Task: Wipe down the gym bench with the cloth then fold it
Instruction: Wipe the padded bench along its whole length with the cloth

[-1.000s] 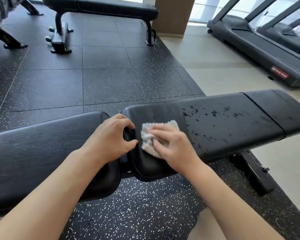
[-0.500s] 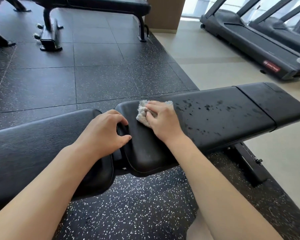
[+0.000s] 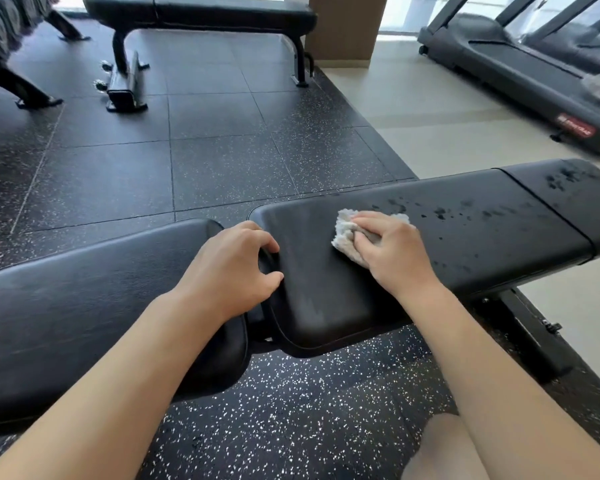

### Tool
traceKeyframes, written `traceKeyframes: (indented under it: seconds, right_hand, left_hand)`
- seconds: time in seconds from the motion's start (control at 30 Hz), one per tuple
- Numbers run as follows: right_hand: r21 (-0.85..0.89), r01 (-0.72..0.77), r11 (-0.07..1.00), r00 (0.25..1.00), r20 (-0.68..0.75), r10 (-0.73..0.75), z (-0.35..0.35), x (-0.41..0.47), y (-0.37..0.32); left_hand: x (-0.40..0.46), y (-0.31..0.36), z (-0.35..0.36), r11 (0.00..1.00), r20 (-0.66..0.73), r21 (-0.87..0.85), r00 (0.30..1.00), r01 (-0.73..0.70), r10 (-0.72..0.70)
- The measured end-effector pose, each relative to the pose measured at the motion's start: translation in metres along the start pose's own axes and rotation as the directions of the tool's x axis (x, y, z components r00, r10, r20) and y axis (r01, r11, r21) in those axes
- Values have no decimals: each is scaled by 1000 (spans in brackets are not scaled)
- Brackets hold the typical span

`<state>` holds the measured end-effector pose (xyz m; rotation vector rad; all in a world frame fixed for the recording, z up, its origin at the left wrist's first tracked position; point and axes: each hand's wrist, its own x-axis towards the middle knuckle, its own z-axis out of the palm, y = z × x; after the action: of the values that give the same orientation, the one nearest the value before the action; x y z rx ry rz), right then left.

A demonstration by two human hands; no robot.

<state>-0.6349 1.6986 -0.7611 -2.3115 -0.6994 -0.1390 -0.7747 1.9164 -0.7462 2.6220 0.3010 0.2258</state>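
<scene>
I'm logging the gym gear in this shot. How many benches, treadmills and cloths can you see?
Benches: 2, the near one being wiped and one across the floor
Treadmills: 2, one nearer and one behind it
Cloths: 1 for sure, under the right hand
Total: 5

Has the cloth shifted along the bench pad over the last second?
Yes. The cloth, under the right hand, has moved right along the bench pad, away from the gap beside the left hand and toward the wet spots.
</scene>
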Motion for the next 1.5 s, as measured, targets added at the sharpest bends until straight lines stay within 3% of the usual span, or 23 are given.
traceKeyframes:
  seconds: [0.13,0.37,0.5,0.7,0.87,1.03,1.13,1.3,1.4,1.5]
  right_hand:
    - [25,48,999,998,37,-49,22,1,-28]
    - [142,207,968,969,104,-223,5,-92,-37]
    - [114,160,980,982,83,-170,-20,-94,-7]
    - [-13,-40,999,999,-14,40,-12,-20,-3]
    - [-16,65,998,997,32,-65,19,-33,-44]
    - [28,182,983,972,143,-184,3,-71,-38]
    - [-13,138,990,983,123,-136,-17,-66,-12]
    - [-136,-88,987,996,-30,85,-21,-9,5]
    - [-145,-52,988,999,-16,50,1,-3,-18]
    - [-66,94,993,995,45,-91,21,-31,-51]
  left_hand:
    - [0,4,-5,1000,-4,-1,1000,12,-12]
    - [-1,5,-6,1000,-8,-22,1000,15,-15]
    - [-3,3,-5,999,-16,-48,1000,20,-20]
    - [-4,3,-4,999,-12,-51,1000,12,-13]
    - [0,1,-6,999,-1,-30,1000,17,-17]
    - [3,0,-6,999,-8,-36,999,34,-35]
    - [3,-3,-6,998,0,-41,999,40,-40]
    - [0,0,-5,998,4,-34,999,45,-45]
    - [0,0,-7,997,20,-49,999,51,-50]
    - [4,2,-8,993,11,-98,998,60,-59]
